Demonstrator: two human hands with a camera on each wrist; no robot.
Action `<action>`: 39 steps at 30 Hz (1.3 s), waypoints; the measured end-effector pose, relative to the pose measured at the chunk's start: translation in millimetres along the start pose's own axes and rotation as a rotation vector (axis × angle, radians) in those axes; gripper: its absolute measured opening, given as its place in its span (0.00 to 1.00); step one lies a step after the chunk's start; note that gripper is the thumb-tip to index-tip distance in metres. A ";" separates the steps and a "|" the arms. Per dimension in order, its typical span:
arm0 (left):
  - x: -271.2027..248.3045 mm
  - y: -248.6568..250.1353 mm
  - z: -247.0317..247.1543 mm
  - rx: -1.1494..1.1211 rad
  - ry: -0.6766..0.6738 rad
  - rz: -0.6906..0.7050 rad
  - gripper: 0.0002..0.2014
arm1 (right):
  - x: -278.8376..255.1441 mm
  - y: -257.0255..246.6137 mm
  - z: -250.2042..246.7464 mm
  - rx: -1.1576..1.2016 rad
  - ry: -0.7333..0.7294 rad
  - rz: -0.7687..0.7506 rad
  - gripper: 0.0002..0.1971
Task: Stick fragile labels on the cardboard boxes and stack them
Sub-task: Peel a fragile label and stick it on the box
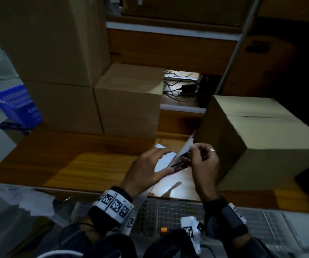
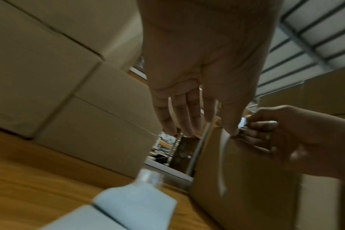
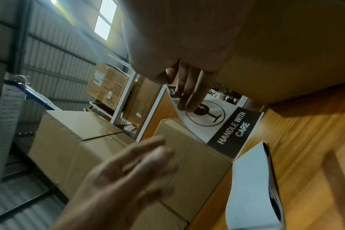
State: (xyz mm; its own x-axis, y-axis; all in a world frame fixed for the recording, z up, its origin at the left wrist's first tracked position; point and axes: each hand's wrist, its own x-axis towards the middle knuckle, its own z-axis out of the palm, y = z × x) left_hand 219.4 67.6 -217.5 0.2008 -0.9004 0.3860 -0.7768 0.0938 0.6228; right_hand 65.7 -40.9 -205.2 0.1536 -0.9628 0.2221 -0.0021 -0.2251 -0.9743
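— Where do things stand with the boxes?

— Biggest first: the stacked boxes (image 1: 79,94) sit at eleven o'clock on the counter (image 1: 56,161), several already piled, though I see no labels on the faces turned toward us. The cardboard box (image 1: 258,138) being worked is at two o'clock, its near face bare. So I'd judge this box has its label still to get, and then its stacking.

— And the label?

— The fragile label (image 3: 225,124) is up off the counter, just beside the box's near corner. It stands on edge, its long axis running from about seven o'clock up to one o'clock, the printed side with the broken-glass mark and "HANDLE WITH CARE" facing the person. The label stack (image 1: 164,160) lies flat below it, at the centre.

— The hands?

— The right hand (image 1: 204,161) pinches the label's upper part between thumb and fingers. The left hand (image 1: 148,168) is spread wide, fingers relaxed, over the stack; whether it touches the paper, I cannot tell.
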 end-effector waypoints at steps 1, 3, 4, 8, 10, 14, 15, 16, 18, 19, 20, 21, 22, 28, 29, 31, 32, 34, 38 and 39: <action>3.2 7.4 9.5 0.013 -0.010 0.030 0.28 | -8.4 0.3 -1.0 0.025 -0.023 0.038 0.01; 3.7 13.9 26.8 0.061 0.009 0.043 0.25 | -21.3 2.8 -6.7 0.058 -0.053 0.079 0.02; 1.8 16.0 32.9 0.076 0.032 0.047 0.21 | -25.7 2.7 -11.4 0.056 -0.061 0.073 0.04; -6.6 27.9 41.6 0.084 0.109 0.086 0.11 | -35.9 -3.6 -43.0 0.121 -0.215 0.078 0.11; -5.8 32.8 42.8 0.071 0.129 0.062 0.08 | -37.4 -4.7 -66.0 0.145 -0.345 0.074 0.19; 5.0 59.0 46.1 -0.097 0.150 -0.002 0.07 | -28.8 -4.0 -110.3 0.005 -0.361 0.050 0.25; 7.8 70.7 47.5 -0.163 0.156 0.003 0.07 | -25.2 -2.0 -120.8 -0.037 -0.333 0.041 0.25; 10.7 83.3 49.7 -0.230 0.157 0.009 0.07 | -21.4 0.2 -131.9 -0.075 -0.314 0.034 0.25; 17.5 109.9 56.0 -0.358 0.139 0.017 0.09 | -13.8 5.1 -155.5 -0.116 -0.298 0.030 0.25; 21.2 123.1 60.4 -0.411 0.124 0.018 0.10 | -10.2 6.0 -167.9 -0.109 -0.300 0.027 0.24; 25.3 136.0 65.7 -0.455 0.109 0.014 0.11 | -5.6 7.3 -180.4 -0.093 -0.310 0.020 0.20; 29.5 148.5 71.9 -0.492 0.094 0.001 0.12 | -0.8 8.2 -193.0 -0.074 -0.322 0.003 0.16; 33.7 160.1 78.8 -0.529 0.081 -0.021 0.14 | 4.9 9.2 -205.7 -0.064 -0.332 -0.022 0.11; 62.3 214.5 125.1 -0.454 0.134 -0.045 0.15 | 41.2 11.7 -283.5 0.034 -0.367 -0.026 0.07; 67.0 222.7 130.8 -0.393 0.186 -0.015 0.15 | 46.0 11.0 -295.4 0.053 -0.367 -0.014 0.08; 77.8 238.0 139.4 -0.238 0.292 0.087 0.16 | 56.3 12.3 -317.4 0.080 -0.355 0.008 0.10; 84.2 244.4 143.3 -0.152 0.325 0.143 0.17 | 61.2 15.1 -327.4 0.088 -0.346 0.015 0.09; 100.7 254.5 151.7 0.016 0.346 0.250 0.15 | 71.4 23.0 -345.0 0.100 -0.318 0.040 0.07; 144.1 269.8 169.9 0.208 0.241 0.354 0.15 | 93.8 39.9 -367.3 0.093 -0.292 0.078 0.07; 153.6 273.1 174.9 0.225 0.190 0.338 0.16 | 98.9 43.6 -369.7 0.087 -0.303 0.084 0.08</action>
State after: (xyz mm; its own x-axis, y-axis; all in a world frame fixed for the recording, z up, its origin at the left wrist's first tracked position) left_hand -66.3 -119.4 -107.2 0.0031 -0.7388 0.6739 -0.9241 0.2555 0.2843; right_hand -284.6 -201.2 -212.2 0.4440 -0.8862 0.1320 0.0549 -0.1202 -0.9912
